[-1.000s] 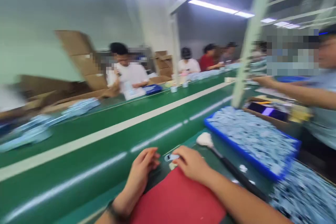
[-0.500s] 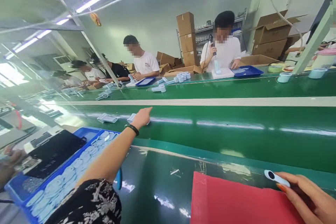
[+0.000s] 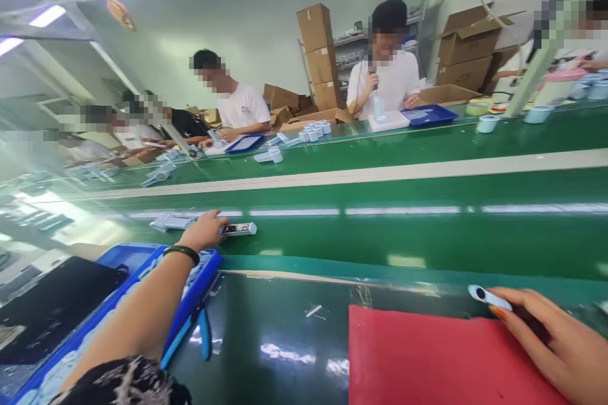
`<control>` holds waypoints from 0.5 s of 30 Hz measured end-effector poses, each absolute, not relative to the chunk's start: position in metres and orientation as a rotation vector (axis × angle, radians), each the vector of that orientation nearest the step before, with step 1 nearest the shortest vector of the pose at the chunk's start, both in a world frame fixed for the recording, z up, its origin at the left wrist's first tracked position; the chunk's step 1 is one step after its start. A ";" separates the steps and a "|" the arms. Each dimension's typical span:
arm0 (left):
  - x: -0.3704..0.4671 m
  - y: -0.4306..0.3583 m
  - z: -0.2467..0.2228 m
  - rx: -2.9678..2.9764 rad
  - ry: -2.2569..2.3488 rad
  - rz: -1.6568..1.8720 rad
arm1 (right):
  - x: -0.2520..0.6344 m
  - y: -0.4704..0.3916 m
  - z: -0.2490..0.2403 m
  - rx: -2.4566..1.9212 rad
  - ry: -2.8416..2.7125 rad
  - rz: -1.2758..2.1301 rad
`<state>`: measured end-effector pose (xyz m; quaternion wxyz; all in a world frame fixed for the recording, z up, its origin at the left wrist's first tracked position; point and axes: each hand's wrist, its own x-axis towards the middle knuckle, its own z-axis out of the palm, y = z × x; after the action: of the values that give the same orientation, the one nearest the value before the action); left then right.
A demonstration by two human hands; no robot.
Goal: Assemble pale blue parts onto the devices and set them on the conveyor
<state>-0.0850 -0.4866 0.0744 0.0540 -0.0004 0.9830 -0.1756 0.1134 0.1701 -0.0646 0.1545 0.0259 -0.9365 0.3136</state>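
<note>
Handset-like part (image 3: 238, 228), long and pale with a dark printed face, lies on the near lane of the green conveyor belt (image 3: 380, 234), just past the counter (image 3: 285, 329) edge. Left hand (image 3: 205, 230) is stretched out to it, fingers curled over its near end, touching; a full grip can't be told from here. Another pale part (image 3: 166, 223) lies on the belt just beside that hand. Right hand (image 3: 546, 335) rests on the red mat (image 3: 418, 361), fingertips pinching a small white cap with a dark hole (image 3: 489, 297) at the mat's far corner. Blue tray (image 3: 199, 278) of pale pieces sits under the left forearm, blue pliers (image 3: 204, 332) beside it. Step in hand looks like picking the part off the belt. Next move would call for closing the fingers round it and bringing it back to the mat, near the cap.
</note>
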 end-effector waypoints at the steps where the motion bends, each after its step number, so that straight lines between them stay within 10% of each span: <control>1: -0.085 -0.478 0.076 0.058 2.993 -0.504 | 0.114 0.164 -0.053 0.065 -2.693 0.946; 15: 0.087 -0.114 0.051 1.664 2.638 0.141 | 0.157 0.140 0.038 0.040 -2.652 1.102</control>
<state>0.0868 -0.1135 0.0508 0.0096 0.5329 0.8449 0.0452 0.1570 0.1399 0.0384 0.1346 0.0138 -0.9150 0.3802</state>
